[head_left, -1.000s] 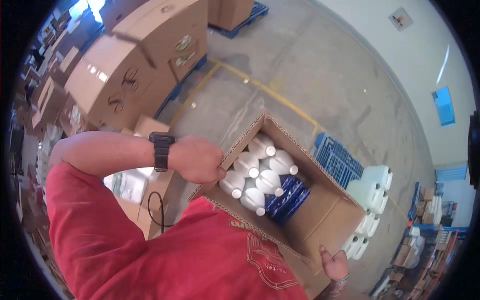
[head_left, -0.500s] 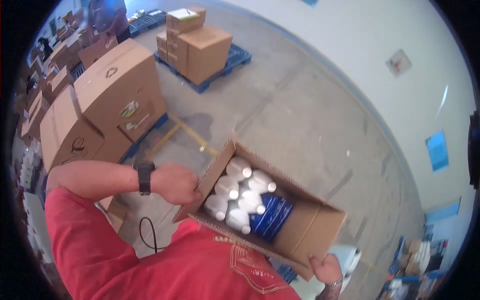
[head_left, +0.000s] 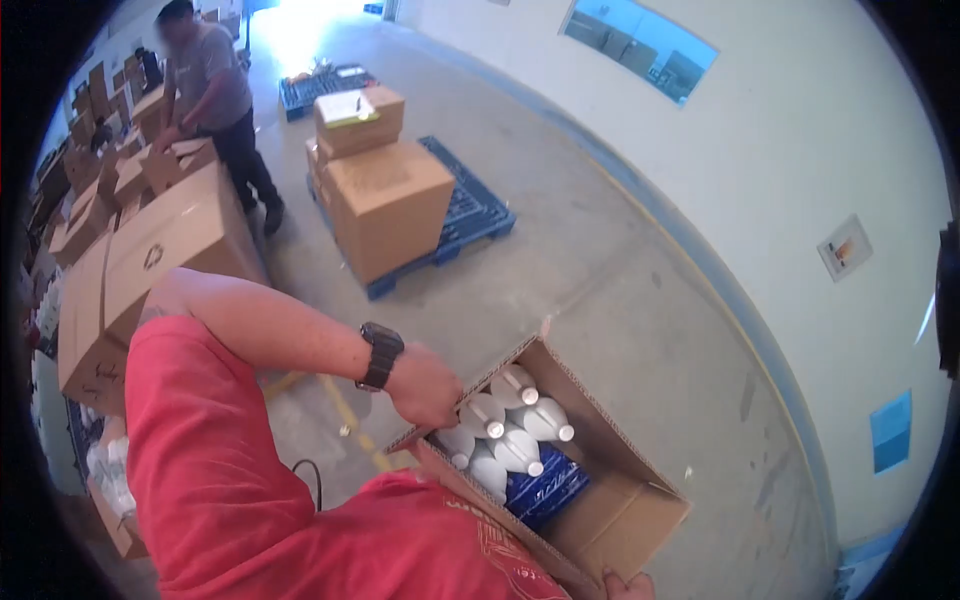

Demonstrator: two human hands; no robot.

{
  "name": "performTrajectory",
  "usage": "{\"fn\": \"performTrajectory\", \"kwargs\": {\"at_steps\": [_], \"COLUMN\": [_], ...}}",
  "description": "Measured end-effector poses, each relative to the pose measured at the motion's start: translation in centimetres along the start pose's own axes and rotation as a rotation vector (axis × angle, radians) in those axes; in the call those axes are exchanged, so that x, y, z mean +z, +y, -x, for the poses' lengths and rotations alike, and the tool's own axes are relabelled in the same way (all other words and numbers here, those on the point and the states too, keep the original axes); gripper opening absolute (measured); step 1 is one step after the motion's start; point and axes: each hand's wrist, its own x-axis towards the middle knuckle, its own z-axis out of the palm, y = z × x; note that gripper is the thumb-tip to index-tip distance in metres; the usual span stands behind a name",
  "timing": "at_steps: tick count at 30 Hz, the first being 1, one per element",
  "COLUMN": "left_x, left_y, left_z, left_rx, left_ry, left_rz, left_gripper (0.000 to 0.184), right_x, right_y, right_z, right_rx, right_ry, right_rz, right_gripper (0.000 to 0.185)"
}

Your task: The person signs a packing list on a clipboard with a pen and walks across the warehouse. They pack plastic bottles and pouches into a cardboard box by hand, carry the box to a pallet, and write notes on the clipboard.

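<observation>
I hold an open-topped cardboard box (head_left: pixel 612 520) tilted in front of my red shirt. Several white bottles (head_left: pixel 517 448) with white caps are packed in its left part, and a blue wrapped pack (head_left: pixel 545 488) lies beside them. The right part of the box shows bare cardboard. My left hand (head_left: pixel 423 390), below a black wristwatch (head_left: pixel 380 355), is closed on the left end of the box. At the bottom edge of the view, my right hand (head_left: pixel 628 588) grips the opposite end, only partly in view.
Ahead, cartons (head_left: pixel 390 205) stand on a blue pallet (head_left: pixel 475 195), with another pallet (head_left: pixel 325 90) behind. Large cartons (head_left: pixel 165 255) line the left, where another person (head_left: pixel 215 90) stands among boxes. A white wall (head_left: pixel 780 200) curves along the right.
The view has tilted up and turned, so the box and both hands sit lower in it. The other person now shows more fully. Both hands keep their hold on the box.
</observation>
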Motion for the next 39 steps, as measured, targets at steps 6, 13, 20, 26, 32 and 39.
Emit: {"fn": "performTrajectory", "kwargs": {"at_steps": [6, 13, 20, 26, 32, 39], "left_x": [-7.3, -18.2, -23.0, -33.9, -40.0, -42.2], "left_y": [-12.6, -26.1, -46.4, -62.0, -77.0, -92.9], "left_z": [-11.5, -19.3, -29.2, -34.1, -38.9, -41.9], "left_rx": [-0.108, -0.542, -0.562, -0.545, -0.472, -0.810], "left_ry": [0.021, 0.175, 0.183, 0.170, 0.160, 0.297], "left_rz": [0.075, 0.470, 0.501, 0.332, 0.323, 0.690], "left_gripper": [0.023, 0.047, 0.043, 0.029, 0.027, 0.045], "right_x": [-8.9, -27.3, -33.9, -40.5, -45.4, -55.1], "right_y": [1.4, -8.1, -16.4, -22.3, -27.2, -44.9], "right_z": [-20.6, -44.6, -70.6, -85.3, -105.1, -125.6], "right_rx": [-0.121, -0.186, -0.503, -0.392, -0.568, -0.746], "right_ry": [0.115, -0.112, -0.136, -0.104, -0.094, -0.180], "right_rz": [0.178, 0.177, 0.242, 0.060, 0.160, 0.265], "right_gripper": [0.050, 0.050, 0.049, 0.047, 0.048, 0.052]}}
